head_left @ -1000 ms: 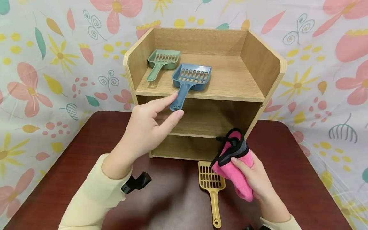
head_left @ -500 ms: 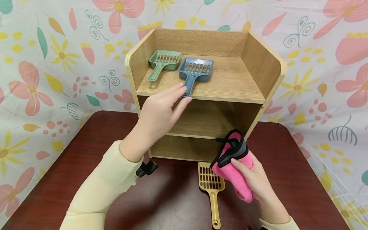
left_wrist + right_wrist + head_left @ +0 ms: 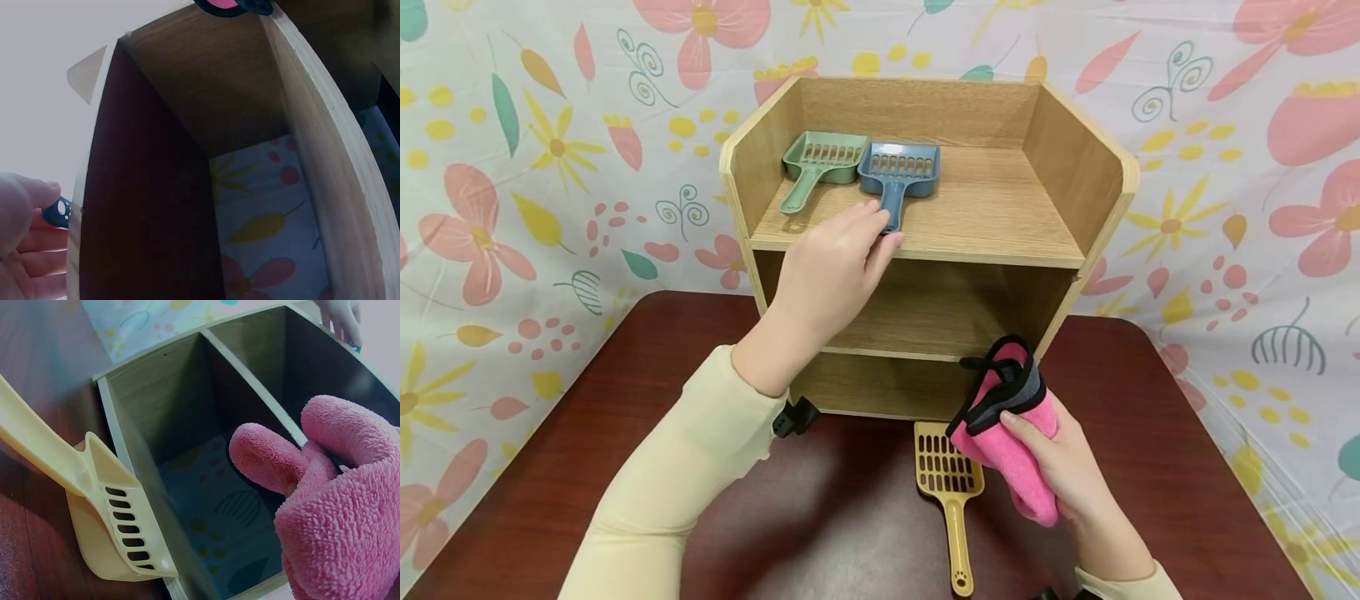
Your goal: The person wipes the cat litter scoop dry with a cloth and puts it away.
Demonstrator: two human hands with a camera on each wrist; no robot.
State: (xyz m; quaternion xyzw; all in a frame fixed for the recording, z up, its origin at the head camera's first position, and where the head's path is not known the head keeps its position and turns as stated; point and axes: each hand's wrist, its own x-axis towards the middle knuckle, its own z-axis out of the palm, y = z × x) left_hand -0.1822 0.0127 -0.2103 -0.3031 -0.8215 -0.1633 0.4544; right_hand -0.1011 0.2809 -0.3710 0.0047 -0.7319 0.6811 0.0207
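Blue litter scoop [image 3: 897,185], long axis front-to-back, handle [image 3: 892,204] pointing nearward, pinched by left hand [image 3: 829,262], right hand [image 3: 1071,462] gripping pink black-trimmed cloth [image 3: 1009,457]

We're seeing a blue scoop [image 3: 897,177] and pink cloth [image 3: 1009,454]
Scoop lying on the top shelf [image 3: 992,218], cloth showing black edging

Head view bright, glare on tabletop [image 3: 820,554]; wrist views dimmer, shelf [image 3: 150,187] shadowed inside.
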